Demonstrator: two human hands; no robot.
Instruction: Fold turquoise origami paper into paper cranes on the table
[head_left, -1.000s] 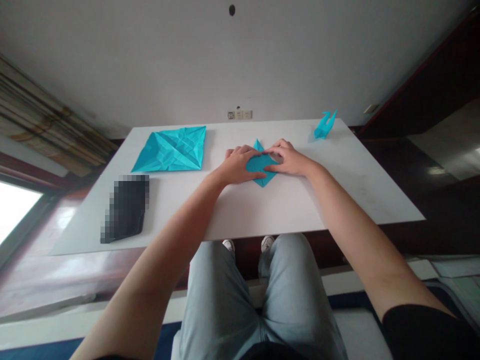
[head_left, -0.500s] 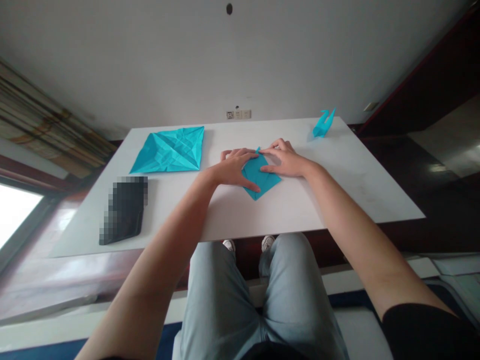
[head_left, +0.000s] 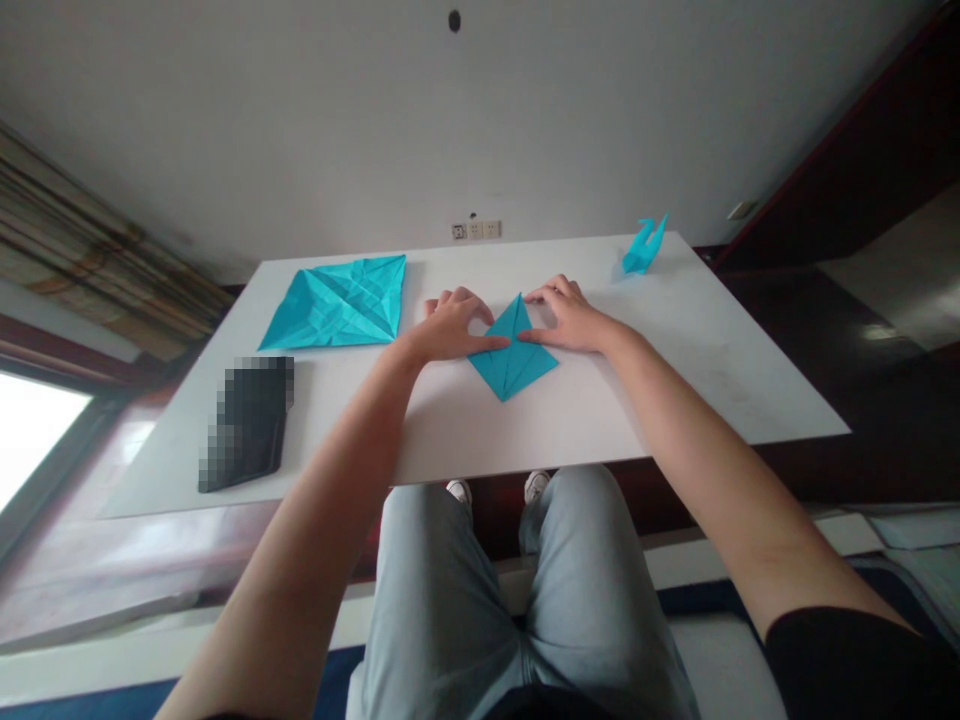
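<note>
A folded blue square of origami paper (head_left: 516,368) lies on the white table with a corner toward me, creases running down its face. My left hand (head_left: 454,328) is at its left side, thumb stretched onto the paper and the other fingers bent and apart from it. On the right, my right hand (head_left: 568,318) rests its thumb on the paper, with the index finger near the top corner. Both hands are open, thumb and fingers apart. The paper's right edge is partly hidden under the right hand.
A creased, unfolded blue sheet (head_left: 341,302) lies at the back left of the white table (head_left: 457,440). A dark, partly pixelated flat object (head_left: 251,420) is at the front left. At the back right stands a blue paper crane (head_left: 643,248). Behind is a wall with sockets (head_left: 475,231).
My left hand has moved left and its fingers have lifted off the top corner. More of the paper's creased upper face now shows. My right hand has barely moved.
</note>
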